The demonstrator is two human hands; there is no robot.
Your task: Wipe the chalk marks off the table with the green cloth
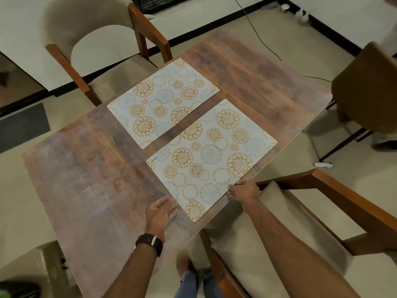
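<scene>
A person's right hand (243, 190) pinches the near placemat's (211, 157) edge while the flat, open-fingered left hand (160, 211) steadies it, apparently to uncover the chalk-smeared bench (90, 179).

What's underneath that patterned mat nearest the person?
The near placemat lies flat on the wooden table, which shows all around it. The right hand holds its near edge. Whatever the mat covers, chalk included, is hidden.

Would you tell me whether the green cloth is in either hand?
No, the left hand lies flat on the table and the right hand holds a placemat.
</scene>
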